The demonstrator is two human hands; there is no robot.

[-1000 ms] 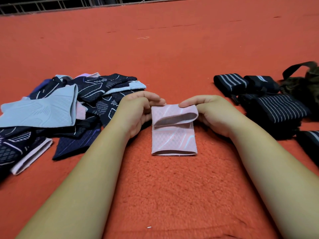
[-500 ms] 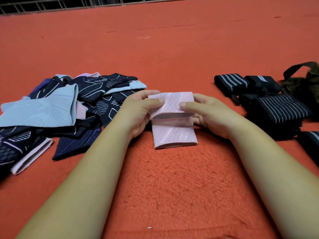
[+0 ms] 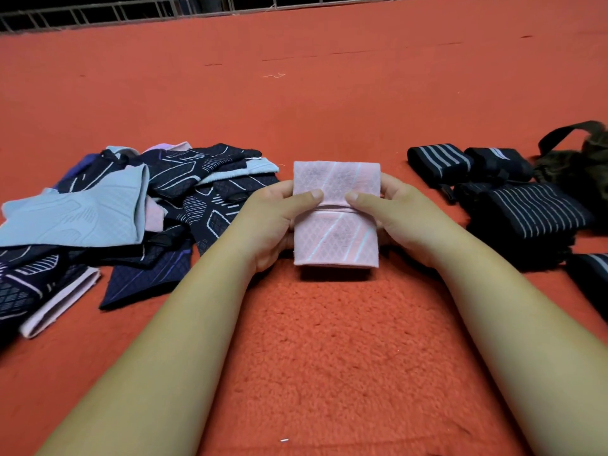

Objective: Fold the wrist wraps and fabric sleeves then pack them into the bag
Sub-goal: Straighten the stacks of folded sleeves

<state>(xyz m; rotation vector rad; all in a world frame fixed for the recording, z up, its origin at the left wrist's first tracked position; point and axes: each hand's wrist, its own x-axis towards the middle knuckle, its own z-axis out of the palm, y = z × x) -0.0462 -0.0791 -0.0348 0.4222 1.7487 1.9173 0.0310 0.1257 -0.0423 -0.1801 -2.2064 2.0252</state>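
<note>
Pink sleeve (image 3: 335, 222), folded, is held low at centre, gripped at its sides by the left hand (image 3: 273, 222) and right hand (image 3: 398, 215), thumbs on top. Rolled wrist wraps (image 3: 526, 212) lie right, near the bag (image 3: 582, 166) (nothing visibly packed). Many unfolded sleeves (image 3: 131, 218) are piled left.
</note>
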